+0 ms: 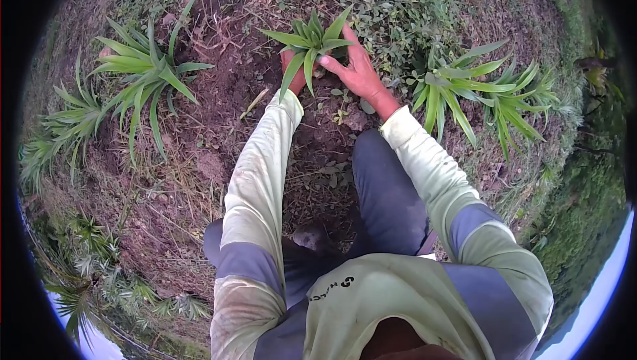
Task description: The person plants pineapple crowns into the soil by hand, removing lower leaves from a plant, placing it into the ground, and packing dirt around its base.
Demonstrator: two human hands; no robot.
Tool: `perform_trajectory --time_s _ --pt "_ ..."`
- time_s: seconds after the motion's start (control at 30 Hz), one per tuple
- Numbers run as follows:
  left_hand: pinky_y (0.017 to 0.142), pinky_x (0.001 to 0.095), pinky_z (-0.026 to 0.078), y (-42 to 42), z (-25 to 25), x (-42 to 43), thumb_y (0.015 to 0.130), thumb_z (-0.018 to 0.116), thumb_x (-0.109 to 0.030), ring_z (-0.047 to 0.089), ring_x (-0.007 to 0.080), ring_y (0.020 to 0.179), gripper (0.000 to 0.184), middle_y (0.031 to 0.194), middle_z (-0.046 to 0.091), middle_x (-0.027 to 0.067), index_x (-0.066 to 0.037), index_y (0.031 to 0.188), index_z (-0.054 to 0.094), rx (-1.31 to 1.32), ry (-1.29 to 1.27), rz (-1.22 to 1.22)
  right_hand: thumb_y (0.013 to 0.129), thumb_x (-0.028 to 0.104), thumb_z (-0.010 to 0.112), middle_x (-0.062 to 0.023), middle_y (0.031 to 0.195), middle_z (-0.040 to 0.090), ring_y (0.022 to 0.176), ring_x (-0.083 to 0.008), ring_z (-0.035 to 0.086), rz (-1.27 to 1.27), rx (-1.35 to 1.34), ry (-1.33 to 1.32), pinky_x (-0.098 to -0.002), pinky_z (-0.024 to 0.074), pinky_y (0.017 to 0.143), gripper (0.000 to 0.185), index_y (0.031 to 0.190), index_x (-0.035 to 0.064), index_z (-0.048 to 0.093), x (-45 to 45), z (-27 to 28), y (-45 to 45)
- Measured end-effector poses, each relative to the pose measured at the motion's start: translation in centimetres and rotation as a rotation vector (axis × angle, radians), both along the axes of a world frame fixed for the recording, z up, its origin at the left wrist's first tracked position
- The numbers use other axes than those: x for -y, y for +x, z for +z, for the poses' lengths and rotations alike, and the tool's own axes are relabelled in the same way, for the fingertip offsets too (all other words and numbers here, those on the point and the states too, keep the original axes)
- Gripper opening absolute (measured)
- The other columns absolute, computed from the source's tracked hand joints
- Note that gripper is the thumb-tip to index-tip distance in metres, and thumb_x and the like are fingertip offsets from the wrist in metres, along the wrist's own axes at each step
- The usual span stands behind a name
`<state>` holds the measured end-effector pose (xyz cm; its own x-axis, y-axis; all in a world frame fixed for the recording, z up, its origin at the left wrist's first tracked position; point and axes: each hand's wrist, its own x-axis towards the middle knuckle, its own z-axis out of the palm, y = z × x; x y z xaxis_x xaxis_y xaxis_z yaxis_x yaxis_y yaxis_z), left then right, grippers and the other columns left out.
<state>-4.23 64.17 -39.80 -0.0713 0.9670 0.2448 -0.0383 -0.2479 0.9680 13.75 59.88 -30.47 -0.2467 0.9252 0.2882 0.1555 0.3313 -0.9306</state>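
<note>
A small green plant [310,45] with a rosette of pointed, strap-like leaves stands in the soil in front of me, resembling a young pineapple plant. My left hand [292,69] is at its left side, low by the base; leaves cover its fingers, so its grip cannot be seen. On the other side, my right hand [361,74] has its thumb and forefinger spread apart, the thumb close under the leaves and the forefinger stretched along the plant's right side. Its other fingers are mostly hidden.
Similar plants grow in a row, with a large one [149,71] to the left and more [458,88] to the right. Low weeds [411,15] cover the ground beyond. Dry grass and bare soil [212,111] lie nearer. My bent knee [388,174] is close behind my right hand.
</note>
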Motion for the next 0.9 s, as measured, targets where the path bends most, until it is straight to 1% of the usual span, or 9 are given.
perform_trajectory --time_s 0.03,0.2,0.27,0.37,0.43,0.57,0.73,0.8,0.9 --pt "0.075 0.0387 0.055 0.0 0.7 0.5 0.077 0.086 -0.023 0.071 0.0203 0.083 0.041 0.095 0.074 0.0104 -0.001 0.106 0.069 -0.242 0.085 0.013 0.089 0.041 0.075 -0.0222 0.151 0.044 0.138 -0.0304 0.046 -0.066 -0.014 0.045 -0.0431 0.0345 0.116 0.09 0.154 -0.0019 0.029 1.5 0.3 0.5" --pt "0.061 0.0323 0.055 0.0 2.1 1.3 0.074 0.09 -0.024 0.07 0.0162 0.067 0.037 0.081 0.074 0.0074 0.0 0.096 0.072 -0.465 0.078 0.082 0.087 0.039 0.075 -0.0203 0.151 0.042 0.138 -0.0379 0.043 -0.154 0.259 0.136 -0.0482 0.0339 0.116 0.082 0.151 0.0047 0.038 11.3 2.1 1.2" --pt "0.061 0.0323 0.055 -0.1 1.3 1.2 0.074 0.09 -0.024 0.07 0.0163 0.067 0.037 0.082 0.074 0.0076 -0.001 0.097 0.072 -0.466 0.093 0.082 0.085 0.034 0.074 -0.0131 0.149 0.043 0.138 -0.0359 0.041 0.439 0.623 0.328 -0.0527 0.0353 0.113 0.068 0.145 0.0151 0.047 13.0 0.8 0.6" --pt "0.082 0.038 0.056 -0.6 1.8 1.3 0.076 0.089 -0.033 0.072 0.0217 0.087 0.05 0.099 0.076 0.01 0.0 0.109 0.071 -0.608 -0.061 -0.008 0.085 0.027 0.069 -0.0094 0.147 0.044 0.139 -0.0333 0.039 0.509 0.926 0.663 -0.0573 0.0362 0.111 0.055 0.138 0.0208 0.053 11.3 -2.7 -1.2" --pt "0.081 0.0375 0.056 -0.6 1.6 1.4 0.076 0.09 -0.031 0.072 0.021 0.087 0.049 0.1 0.076 0.0101 0.0 0.109 0.07 -0.711 0.0 0.063 0.085 0.023 0.066 -0.0081 0.145 0.045 0.139 -0.0327 0.038 0.576 0.913 0.632 -0.0599 0.0368 0.109 0.049 0.132 0.0196 0.057 8.3 -3.1 -1.3" --pt "0.077 0.0361 0.056 -0.7 1.8 2.3 0.076 0.09 -0.023 0.07 0.0201 0.087 0.047 0.102 0.074 0.0092 0.0 0.111 0.067 -0.249 -0.174 -0.017 0.09 0.029 0.066 -0.007 0.144 0.046 0.139 -0.0338 0.037 0.455 0.97 0.644 -0.0594 0.035 0.111 0.046 0.134 0.0212 0.057 5.4 -3.4 -1.4" --pt "0.07 0.037 0.056 -0.6 2.2 1.9 0.077 0.088 -0.026 0.073 0.0215 0.077 0.038 0.09 0.076 0.0092 -0.001 0.102 0.072 -0.393 0.029 0.024 0.088 0.026 0.068 -0.0089 0.146 0.045 0.14 -0.0377 0.037 0.312 0.986 0.482 -0.0581 0.0367 0.111 0.051 0.137 0.0178 0.056 6.9 -3.1 -1.0" --pt "0.079 0.0371 0.056 -0.8 2.3 1.8 0.077 0.089 -0.024 0.07 0.0206 0.087 0.046 0.103 0.075 0.0099 0.0 0.111 0.068 -0.611 -0.04 -0.012 0.087 0.026 0.068 -0.0095 0.146 0.045 0.139 -0.0389 0.037 0.23 0.993 0.492 -0.0573 0.0368 0.111 0.052 0.137 0.0171 0.056 7.2 -3.3 -0.7" --pt "0.08 0.038 0.056 -0.7 2.0 1.9 0.078 0.088 -0.027 0.071 0.0217 0.089 0.045 0.103 0.075 0.0105 -0.001 0.109 0.07 -0.522 -0.037 -0.01 0.086 0.024 0.068 -0.0111 0.147 0.044 0.139 -0.0407 0.038 0.2 0.932 0.441 -0.0553 0.0373 0.112 0.055 0.138 0.0162 0.055 7.6 -4.1 -0.4"
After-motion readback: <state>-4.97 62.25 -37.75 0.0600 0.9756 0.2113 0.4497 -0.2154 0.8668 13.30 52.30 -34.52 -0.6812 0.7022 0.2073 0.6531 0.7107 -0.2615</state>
